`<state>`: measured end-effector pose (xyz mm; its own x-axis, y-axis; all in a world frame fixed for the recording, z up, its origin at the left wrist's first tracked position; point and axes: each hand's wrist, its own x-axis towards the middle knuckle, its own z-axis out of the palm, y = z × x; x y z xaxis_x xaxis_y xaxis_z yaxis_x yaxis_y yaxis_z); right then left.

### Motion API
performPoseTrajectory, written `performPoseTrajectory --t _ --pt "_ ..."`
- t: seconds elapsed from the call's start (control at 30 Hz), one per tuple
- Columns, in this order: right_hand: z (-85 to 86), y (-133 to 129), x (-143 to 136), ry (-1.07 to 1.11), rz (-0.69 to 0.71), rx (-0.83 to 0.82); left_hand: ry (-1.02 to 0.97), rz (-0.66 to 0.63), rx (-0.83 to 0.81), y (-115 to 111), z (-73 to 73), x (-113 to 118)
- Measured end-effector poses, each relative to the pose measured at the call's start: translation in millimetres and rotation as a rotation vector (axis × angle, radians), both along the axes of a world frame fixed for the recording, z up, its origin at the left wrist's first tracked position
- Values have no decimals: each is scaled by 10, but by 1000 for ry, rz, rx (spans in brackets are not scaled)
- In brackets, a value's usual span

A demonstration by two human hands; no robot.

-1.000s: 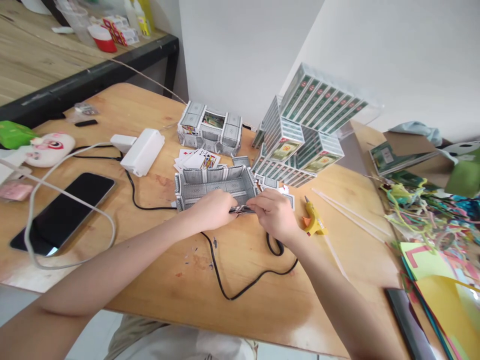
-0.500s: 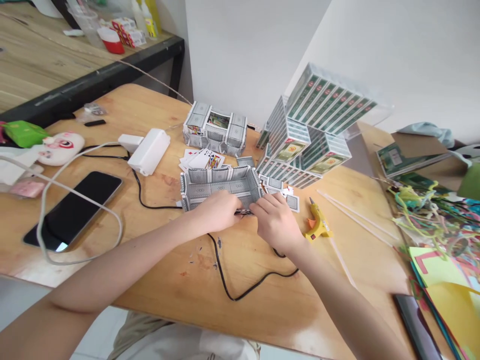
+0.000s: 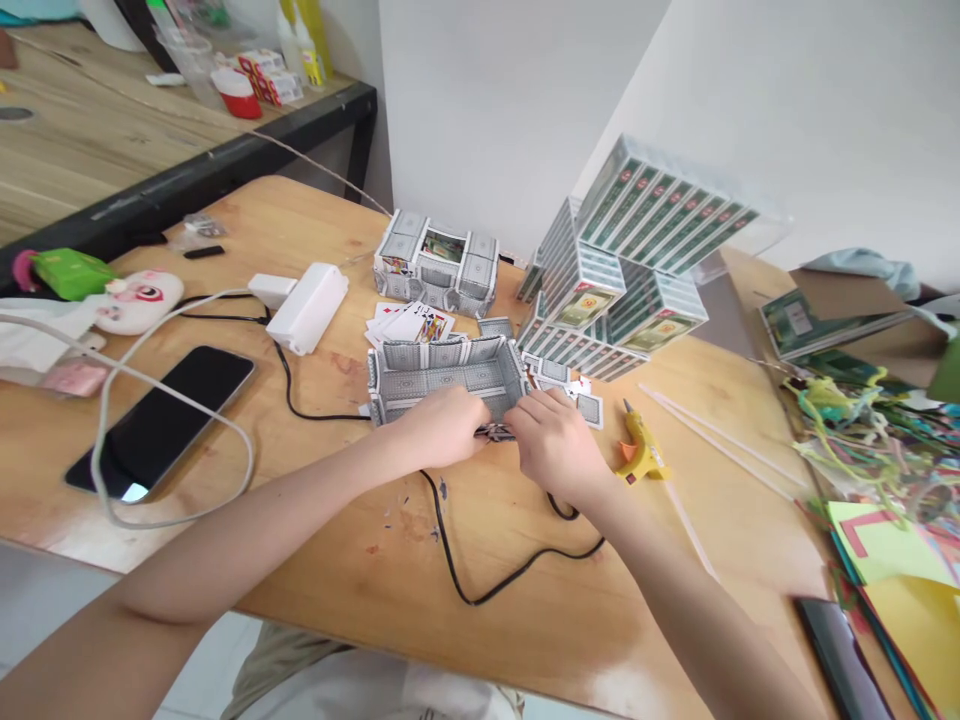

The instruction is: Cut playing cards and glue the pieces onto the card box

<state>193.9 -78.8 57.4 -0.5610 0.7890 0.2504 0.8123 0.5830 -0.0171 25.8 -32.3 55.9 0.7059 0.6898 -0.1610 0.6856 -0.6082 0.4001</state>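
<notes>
An open-topped box built of playing cards (image 3: pixel 450 378), with grey patterned card backs on its inner walls, stands on the wooden table. My left hand (image 3: pixel 447 428) is closed on its near wall, fingers curled over the edge. Close beside it, my right hand (image 3: pixel 559 445) grips the near right corner of that box. Both hands hide most of the near wall. Behind the box lie loose playing cards (image 3: pixel 414 322), some face up. A second card structure (image 3: pixel 437 262) stands farther back. More cards (image 3: pixel 590 410) lie to the right, near a yellow glue gun (image 3: pixel 641 450).
Stacked card packs (image 3: pixel 600 270) rise at the back right. On the left are a phone (image 3: pixel 165 420), a pale looped cable (image 3: pixel 251 470) and a white power strip (image 3: pixel 309 308). A black cord (image 3: pixel 480 601) crosses the front. Glue sticks (image 3: pixel 694 530), coloured paper and tangled craft scraps (image 3: pixel 885 440) lie right.
The whole view has shifted slightly, so everything sits a little farther right and lower. Both hands keep their hold on the card box, with slightly more of the near wall showing between them.
</notes>
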Motion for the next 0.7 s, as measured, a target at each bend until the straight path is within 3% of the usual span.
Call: performPoseTrajectory --t 0.17,0.47,0.7 --pt "49 -51 44 45 -46 -67 -8 -10 6 -13 7 -6" --pt "78 -51 23 -36 -19 -46 8 -45 39 -18 -9 1" --pt "180 -16 47 -16 -17 -169 18 -51 90 -35 -3 10"
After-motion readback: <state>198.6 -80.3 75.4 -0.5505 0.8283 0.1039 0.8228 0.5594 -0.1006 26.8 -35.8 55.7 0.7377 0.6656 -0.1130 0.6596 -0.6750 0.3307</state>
